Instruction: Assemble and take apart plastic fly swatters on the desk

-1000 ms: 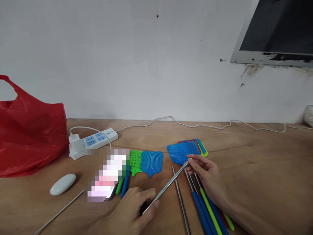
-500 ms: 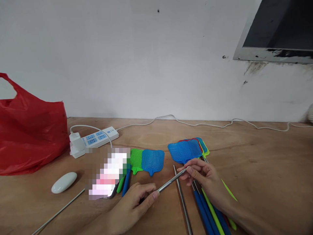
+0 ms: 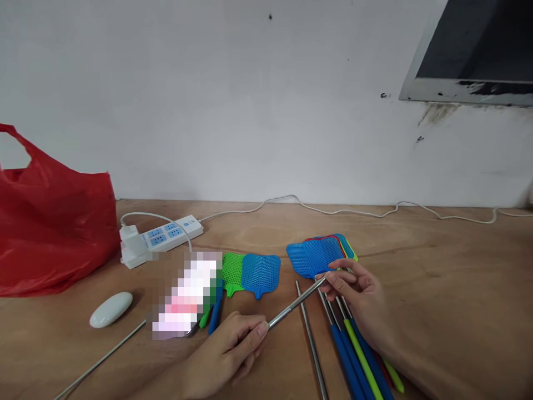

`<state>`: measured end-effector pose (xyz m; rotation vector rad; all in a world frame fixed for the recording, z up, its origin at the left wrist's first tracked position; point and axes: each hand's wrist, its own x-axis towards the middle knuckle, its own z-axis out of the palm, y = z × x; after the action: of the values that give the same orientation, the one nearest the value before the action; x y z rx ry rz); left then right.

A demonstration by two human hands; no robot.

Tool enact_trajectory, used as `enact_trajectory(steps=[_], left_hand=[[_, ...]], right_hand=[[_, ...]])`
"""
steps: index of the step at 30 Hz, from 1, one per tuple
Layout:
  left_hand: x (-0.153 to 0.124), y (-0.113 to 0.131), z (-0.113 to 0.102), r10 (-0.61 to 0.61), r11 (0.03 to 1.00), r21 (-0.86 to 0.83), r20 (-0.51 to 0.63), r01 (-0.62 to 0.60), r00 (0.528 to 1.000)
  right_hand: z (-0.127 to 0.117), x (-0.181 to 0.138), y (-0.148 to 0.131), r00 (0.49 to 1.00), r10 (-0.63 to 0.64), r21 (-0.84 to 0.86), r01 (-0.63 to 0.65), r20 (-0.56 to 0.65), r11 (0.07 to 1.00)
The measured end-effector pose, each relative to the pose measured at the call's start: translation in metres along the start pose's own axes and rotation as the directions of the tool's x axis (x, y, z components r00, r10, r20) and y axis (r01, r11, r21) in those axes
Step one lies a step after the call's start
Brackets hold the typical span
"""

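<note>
A thin telescopic metal rod (image 3: 296,303) is held between my two hands, slanting up to the right. My left hand (image 3: 233,350) grips its thicker lower end with closed fingers. My right hand (image 3: 358,294) pinches the upper tip. Under my right hand lie several assembled fly swatters, their mesh heads (image 3: 316,255) stacked in blue, red and green, with blue and green handles (image 3: 353,355) running toward me. Two loose mesh heads, green (image 3: 231,272) and blue (image 3: 261,273), rest to the left. Another bare rod (image 3: 310,339) lies on the wooden table (image 3: 449,278).
A red plastic bag (image 3: 54,222) sits at the far left. A white power strip (image 3: 160,239) with a cable runs along the wall. A white oval object (image 3: 110,309), a blurred phone (image 3: 183,300) and a long rod (image 3: 100,361) lie at the front left.
The rod got shorter between my hands over the first half second, then stretched a little again. My right hand drew in toward my left, then moved back up near the mesh heads.
</note>
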<state>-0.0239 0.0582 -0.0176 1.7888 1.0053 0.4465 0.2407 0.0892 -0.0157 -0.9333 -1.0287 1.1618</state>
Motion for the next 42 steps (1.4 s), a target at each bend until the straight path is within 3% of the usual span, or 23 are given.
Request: enact_trajectory(steps=[5, 11, 17, 20, 23, 26, 42], left_hand=[[0.0, 0.004, -0.001, -0.004, 1.0, 0.02, -0.018, 0.004, 1.0], [0.002, 0.009, -0.002, 0.002, 1.0, -0.009, -0.056, -0.002, 0.998], [0.002, 0.007, -0.001, 0.047, 0.998, 0.038, -0.045, -0.046, 0.998], [0.001, 0.008, 0.0, 0.07, 0.993, 0.103, -0.061, -0.063, 0.996], [0.001, 0.009, 0.001, 0.072, 0.989, 0.136, -0.077, -0.061, 0.994], [0.002, 0.009, 0.0, 0.065, 0.99, 0.128, -0.071, -0.055, 0.995], [0.003, 0.008, 0.001, 0.077, 0.997, 0.025, -0.072, -0.075, 0.994]], right_hand=[[0.005, -0.004, -0.004, 0.997, -0.058, -0.108, 0.051, -0.058, 0.993], [0.006, -0.009, -0.007, 0.998, 0.001, -0.175, 0.01, 0.064, 0.985], [0.001, -0.011, -0.004, 0.995, -0.003, -0.295, 0.033, 0.102, 0.955], [0.003, -0.017, -0.002, 0.978, 0.052, -0.332, 0.018, 0.202, 0.943], [0.008, -0.022, -0.002, 0.929, 0.153, -0.346, -0.029, 0.336, 0.938], [0.011, -0.022, -0.005, 0.905, 0.177, -0.34, -0.038, 0.388, 0.94], [0.024, -0.017, -0.014, 0.941, 0.165, -0.334, -0.06, 0.297, 0.941]])
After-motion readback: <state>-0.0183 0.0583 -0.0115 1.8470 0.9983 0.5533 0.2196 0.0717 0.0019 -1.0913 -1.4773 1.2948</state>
